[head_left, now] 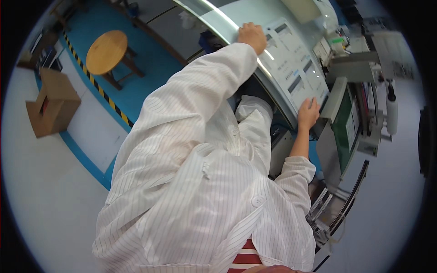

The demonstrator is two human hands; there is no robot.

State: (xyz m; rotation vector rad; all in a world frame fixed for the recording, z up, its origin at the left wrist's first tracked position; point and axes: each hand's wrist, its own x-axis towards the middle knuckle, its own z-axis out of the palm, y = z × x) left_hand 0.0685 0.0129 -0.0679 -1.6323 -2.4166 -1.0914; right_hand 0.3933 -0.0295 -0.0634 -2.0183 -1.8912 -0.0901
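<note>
Slanting lengthwise toward lower right | white sheet (291,63) | hands (252,37) (308,113): left's grip unclear, right spread

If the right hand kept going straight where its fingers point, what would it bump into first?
Probably the white printed sheet: the right hand is at its near end, fingers pointing across it. I can't tell whether they'd touch it or pass just above.
</note>
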